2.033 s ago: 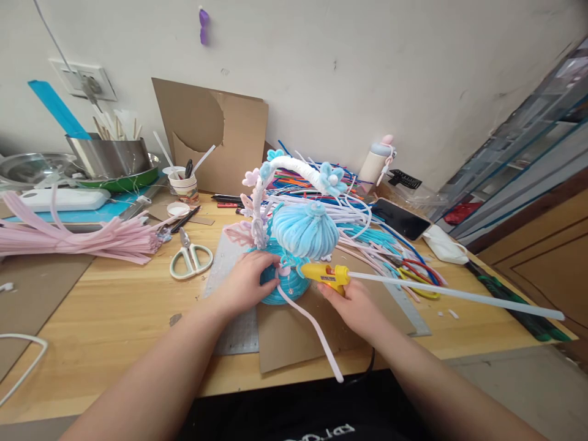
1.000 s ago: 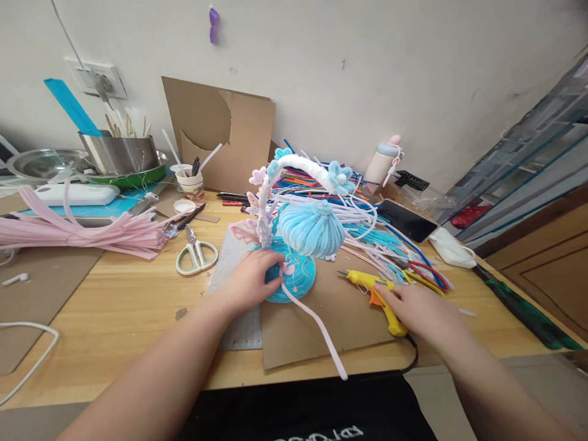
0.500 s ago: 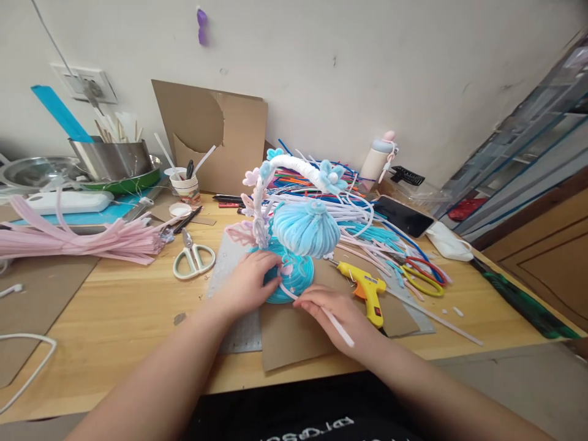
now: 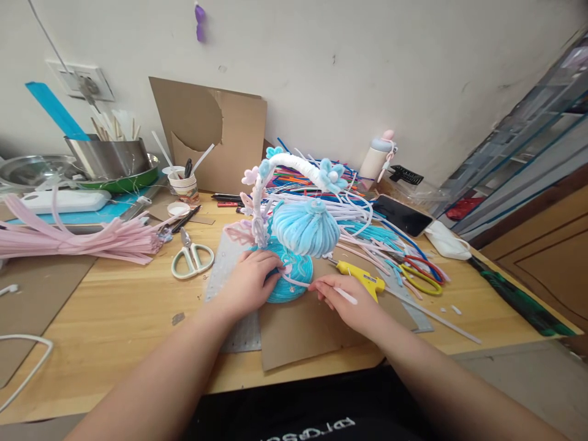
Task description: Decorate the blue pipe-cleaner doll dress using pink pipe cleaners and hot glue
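A lamp-shaped pipe-cleaner craft stands before me, with a round blue base (image 4: 294,294), a white arched stem (image 4: 294,162) bearing small flowers, and a pleated light-blue shade (image 4: 307,229) hanging from it. My left hand (image 4: 250,278) rests at the left of the base, its thumb and fingertips closed on one end of a pale pink pipe cleaner (image 4: 297,282). My right hand (image 4: 346,300) pinches the same strip further along, right of the base; its free end sticks out past the fingers. Partly behind that hand lies a yellow glue gun (image 4: 361,274).
White-handled scissors (image 4: 193,260) lie on the left, near a bundle of pink pipe cleaners (image 4: 82,236). Cardboard (image 4: 294,349) lies under the craft. Behind are loose coloured pipe cleaners (image 4: 303,184), a phone (image 4: 404,214), a bottle (image 4: 377,158) and a paper cup (image 4: 182,184).
My right hand has moved right and slightly up along the pipe cleaner, away from the base, now covering part of the glue gun. My left hand stays almost where it was.
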### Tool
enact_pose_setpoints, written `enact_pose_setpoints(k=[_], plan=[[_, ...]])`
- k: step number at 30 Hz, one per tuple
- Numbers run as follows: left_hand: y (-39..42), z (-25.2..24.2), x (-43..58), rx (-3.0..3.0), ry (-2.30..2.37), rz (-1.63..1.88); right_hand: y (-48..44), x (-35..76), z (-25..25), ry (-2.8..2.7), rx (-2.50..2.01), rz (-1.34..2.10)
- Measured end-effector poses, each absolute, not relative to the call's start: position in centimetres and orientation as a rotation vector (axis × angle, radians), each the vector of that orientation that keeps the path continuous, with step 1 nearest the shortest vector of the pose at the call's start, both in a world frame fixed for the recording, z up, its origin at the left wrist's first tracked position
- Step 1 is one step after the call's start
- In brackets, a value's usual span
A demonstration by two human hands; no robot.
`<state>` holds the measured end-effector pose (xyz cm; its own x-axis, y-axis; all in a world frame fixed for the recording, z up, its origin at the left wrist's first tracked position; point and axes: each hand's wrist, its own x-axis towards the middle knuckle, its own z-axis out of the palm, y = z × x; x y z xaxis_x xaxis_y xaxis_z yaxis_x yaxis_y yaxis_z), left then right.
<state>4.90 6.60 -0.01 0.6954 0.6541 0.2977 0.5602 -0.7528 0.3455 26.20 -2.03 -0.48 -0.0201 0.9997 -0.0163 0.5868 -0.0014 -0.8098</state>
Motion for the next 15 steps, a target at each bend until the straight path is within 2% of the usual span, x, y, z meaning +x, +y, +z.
enact_pose_setpoints(k=[15], plan=[[6.9, 0.5, 4.4, 2.734, 0.9, 0.607, -1.6, 26.3, 0.5, -1.732, -1.657, 0.859]])
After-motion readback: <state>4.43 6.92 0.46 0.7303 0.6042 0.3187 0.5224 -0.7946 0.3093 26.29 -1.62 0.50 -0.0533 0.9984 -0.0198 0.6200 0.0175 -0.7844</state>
